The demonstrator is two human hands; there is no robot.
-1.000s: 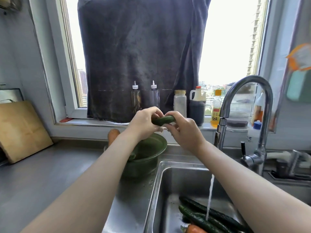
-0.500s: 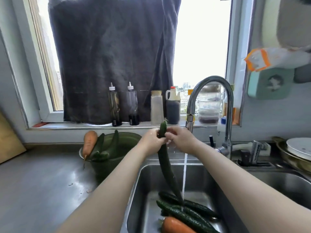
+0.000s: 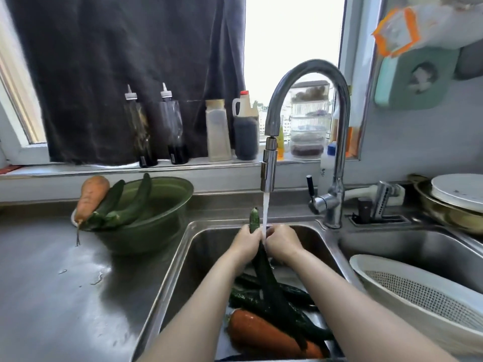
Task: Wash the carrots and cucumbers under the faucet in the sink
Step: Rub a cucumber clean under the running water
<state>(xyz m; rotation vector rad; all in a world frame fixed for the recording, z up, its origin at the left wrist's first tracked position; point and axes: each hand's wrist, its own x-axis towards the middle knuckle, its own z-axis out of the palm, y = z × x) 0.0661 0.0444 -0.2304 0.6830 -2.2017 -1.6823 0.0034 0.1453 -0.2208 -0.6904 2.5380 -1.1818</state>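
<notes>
The long cucumber (image 3: 266,279) stands steeply tilted in the left basin of the sink (image 3: 194,239), its tip up near the back rim and its lower end down over the vegetables at the front edge; the left hand (image 3: 247,241) and the right hand (image 3: 281,242) both curl their fingers round its upper part, side by side and touching, just below the tip; the stream of water (image 3: 265,212) from the faucet (image 3: 269,163) falls between the two hands onto the cucumber; on the basin floor lie several more cucumbers (image 3: 296,292), wet and dark, and a carrot (image 3: 261,333) at the front, partly beneath the held one; on the counter (image 3: 52,283), just beside the basin's back left corner, stands a green bowl (image 3: 162,226) with two cucumbers leaning on its left rim (image 3: 130,205) and a second carrot (image 3: 90,197) resting on that rim, root end hanging outward; a white colander (image 3: 418,296) sits in the right basin, against its front edge; bottles (image 3: 218,131) line the windowsill behind, and a dark cloth (image 3: 130,61) hangs over the window.
</notes>
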